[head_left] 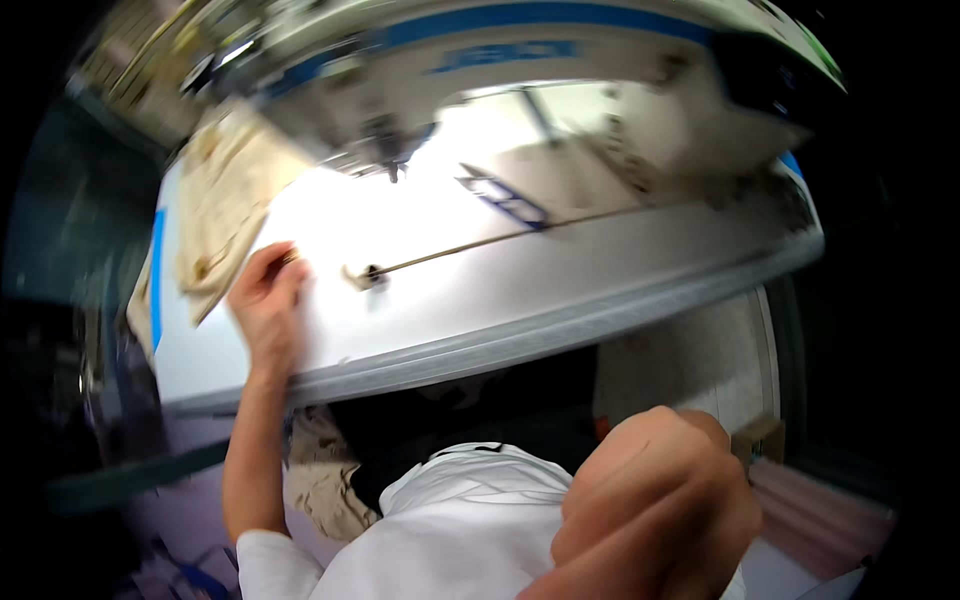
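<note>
My left hand [270, 295] is over the left part of the white table, its thumb and forefinger pinched together. A tiny yellowish bit [291, 257] shows at the fingertips, too small and blurred to name. Just left of this hand lies a beige cloth [225, 190], rumpled and hanging over the table's left edge. To the right of the hand is a small pale piece with a dark round spot [368, 276]. My right arm [655, 490] is bent close in front of me at the lower right; its hand does not show.
A white sewing machine [620, 60] with a blue stripe stands across the back, its needle area [390, 165] brightly lit. A blue-and-white strip [505, 198] lies by its bed. The grey table edge [560, 325] runs before me. More beige cloth [325, 480] hangs below it.
</note>
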